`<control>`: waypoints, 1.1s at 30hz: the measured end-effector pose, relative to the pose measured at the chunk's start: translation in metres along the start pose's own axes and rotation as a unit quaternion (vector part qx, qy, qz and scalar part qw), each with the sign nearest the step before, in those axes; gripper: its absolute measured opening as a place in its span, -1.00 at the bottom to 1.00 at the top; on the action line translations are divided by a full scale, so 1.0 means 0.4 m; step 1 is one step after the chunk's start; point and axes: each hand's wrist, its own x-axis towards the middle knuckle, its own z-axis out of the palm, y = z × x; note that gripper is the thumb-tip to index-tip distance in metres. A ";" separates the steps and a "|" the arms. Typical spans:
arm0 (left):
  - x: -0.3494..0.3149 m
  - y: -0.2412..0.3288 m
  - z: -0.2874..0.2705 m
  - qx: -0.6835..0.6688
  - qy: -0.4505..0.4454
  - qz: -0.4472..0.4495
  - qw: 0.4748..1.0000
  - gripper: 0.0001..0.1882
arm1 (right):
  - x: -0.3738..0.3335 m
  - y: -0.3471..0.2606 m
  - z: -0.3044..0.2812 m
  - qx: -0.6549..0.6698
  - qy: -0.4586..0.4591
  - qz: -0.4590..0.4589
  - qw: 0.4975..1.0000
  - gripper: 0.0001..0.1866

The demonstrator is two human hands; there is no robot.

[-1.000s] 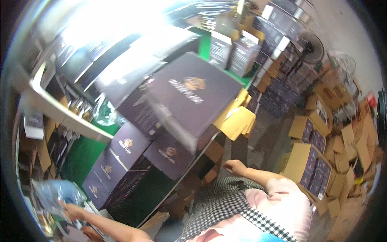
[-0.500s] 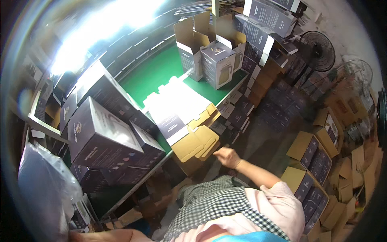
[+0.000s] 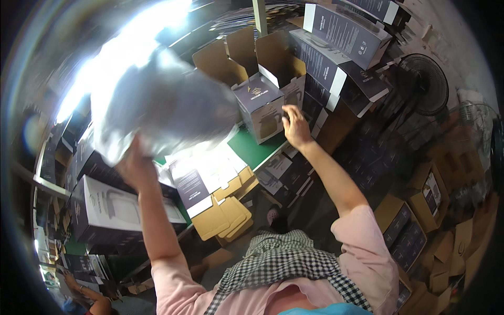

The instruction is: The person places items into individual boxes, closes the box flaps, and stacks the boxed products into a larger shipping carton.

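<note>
My left hand (image 3: 137, 164) is raised over the bench, gripping the lower edge of a large, clear plastic bag (image 3: 173, 105). The bag is blurred, and its contents cannot be made out. Off to the right, my right hand (image 3: 297, 128) has its fingers partly bent and apart, with nothing in them. It is close to the right side of a closed dark flask box (image 3: 258, 97); whether it touches is unclear. Behind that box stand cartons with raised flaps (image 3: 239, 44). Flat, unfolded cartons (image 3: 210, 181) lie in front of the bag on the green bench top (image 3: 251, 148).
Dark printed boxes (image 3: 107, 212) are stacked at the left. More boxes (image 3: 344, 34) stand at the back right, near a black fan (image 3: 425, 84). Brown cartons (image 3: 404, 231) filled with small boxes sit at the right. Another person's arm (image 3: 92, 295) shows at lower left.
The plastic bag has risen from the lower left to above the bench, with my left hand on it. My right hand has moved from beside the flat cartons up to the closed box.
</note>
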 end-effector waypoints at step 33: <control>-0.006 0.671 0.755 -0.203 -0.197 -0.328 0.902 -0.19 | 0.312 0.378 0.058 0.074 -0.046 -0.071 0.994 -0.76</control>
